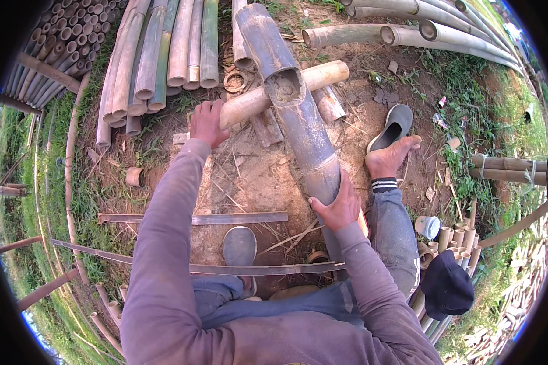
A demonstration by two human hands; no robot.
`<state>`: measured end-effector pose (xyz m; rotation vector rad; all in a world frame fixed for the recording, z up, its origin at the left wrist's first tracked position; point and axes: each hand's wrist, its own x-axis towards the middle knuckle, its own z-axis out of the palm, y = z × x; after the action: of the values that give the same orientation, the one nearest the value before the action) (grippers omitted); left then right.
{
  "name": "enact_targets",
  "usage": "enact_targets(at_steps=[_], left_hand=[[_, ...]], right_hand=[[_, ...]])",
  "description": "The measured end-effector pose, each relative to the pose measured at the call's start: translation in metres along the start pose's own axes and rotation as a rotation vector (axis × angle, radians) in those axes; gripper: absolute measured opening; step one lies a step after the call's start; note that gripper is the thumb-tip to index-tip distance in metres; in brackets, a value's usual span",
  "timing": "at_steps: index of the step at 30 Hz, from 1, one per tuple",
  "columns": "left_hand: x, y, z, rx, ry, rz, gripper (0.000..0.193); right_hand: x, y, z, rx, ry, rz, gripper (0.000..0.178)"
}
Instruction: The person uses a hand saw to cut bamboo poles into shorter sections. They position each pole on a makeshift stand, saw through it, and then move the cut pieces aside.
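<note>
The right grip [340, 204] was wrapped round the lower part of a thick, grey, round bamboo pole [304, 128]. The left grip [207, 126] met the left end of a shorter, tan bamboo pole [245, 109]; how tightly it closed could not be told. The grey pole slanted across the tan one over brown earth [259, 185]. It looked stiff, heavy and smooth, probably weakest at its cut notch [287, 87], the uncut wall [318, 155] below offering surer hold.
</note>
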<state>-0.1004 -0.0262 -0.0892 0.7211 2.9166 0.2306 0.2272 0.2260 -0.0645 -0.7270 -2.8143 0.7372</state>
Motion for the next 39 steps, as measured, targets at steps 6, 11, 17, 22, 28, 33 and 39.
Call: enact_targets(at_steps=[6, 11, 17, 22, 28, 33, 39], left_hand=[[-0.008, 0.020, 0.015, 0.094, -0.052, -0.149, 0.093], [0.009, 0.040, 0.001, 0.102, -0.191, -0.133, 0.096], [0.026, 0.043, 0.011, 0.031, -0.138, -0.168, 0.085], [0.015, 0.041, 0.000, -0.016, -0.081, -0.158, 0.082], [0.000, 0.023, 0.003, -0.022, -0.014, -0.159, 0.085], [-0.011, 0.021, -0.006, -0.037, -0.018, -0.175, 0.088], [-0.014, 0.018, -0.002, -0.057, -0.007, -0.182, 0.090]], right_hand=[[-0.008, 0.014, -0.016, -0.074, 0.067, 0.030, 0.073], [-0.001, 0.090, -0.014, -0.069, -0.279, 0.490, 0.056], [-0.007, 0.076, -0.027, -0.223, -0.313, 0.420, 0.053], [-0.032, 0.088, -0.028, -0.182, -0.224, 0.361, 0.049], [-0.072, 0.109, 0.002, 0.295, 0.096, 0.382, 0.031], [-0.078, 0.101, -0.006, 0.363, 0.307, 0.444, 0.029], [-0.111, 0.081, -0.026, 0.218, 0.230, 0.394, 0.033]])
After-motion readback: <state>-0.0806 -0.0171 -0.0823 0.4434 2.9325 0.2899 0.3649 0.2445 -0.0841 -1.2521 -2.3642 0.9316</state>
